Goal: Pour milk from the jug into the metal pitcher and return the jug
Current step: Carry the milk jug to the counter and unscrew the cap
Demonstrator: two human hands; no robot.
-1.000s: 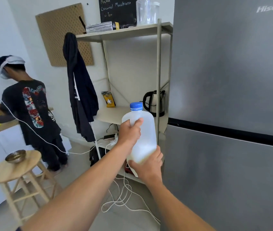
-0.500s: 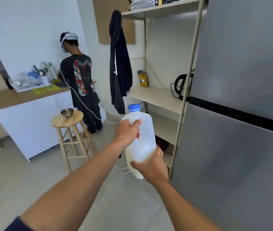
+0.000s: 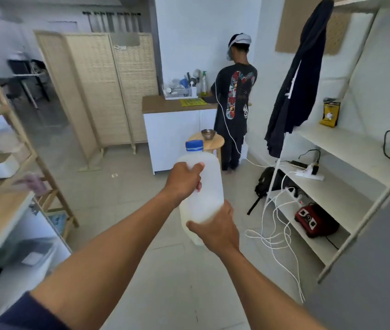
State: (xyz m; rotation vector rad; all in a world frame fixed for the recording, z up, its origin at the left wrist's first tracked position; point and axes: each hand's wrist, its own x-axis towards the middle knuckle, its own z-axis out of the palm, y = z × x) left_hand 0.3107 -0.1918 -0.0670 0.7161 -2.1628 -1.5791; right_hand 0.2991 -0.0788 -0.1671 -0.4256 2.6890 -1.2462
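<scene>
The milk jug (image 3: 201,186), upright with its blue cap (image 3: 194,146) on, is gripped near its shoulder by the left hand (image 3: 184,179) and cupped from below by the right hand (image 3: 215,228); no metal pitcher is seen.

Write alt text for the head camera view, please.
Two bare hands carry a capped, translucent milk jug upright: left hand on its upper part, right hand at its base. Beyond, another person stands at a counter.

Translucent plastic jug (image 3: 207,184) (matt-ish)
</scene>
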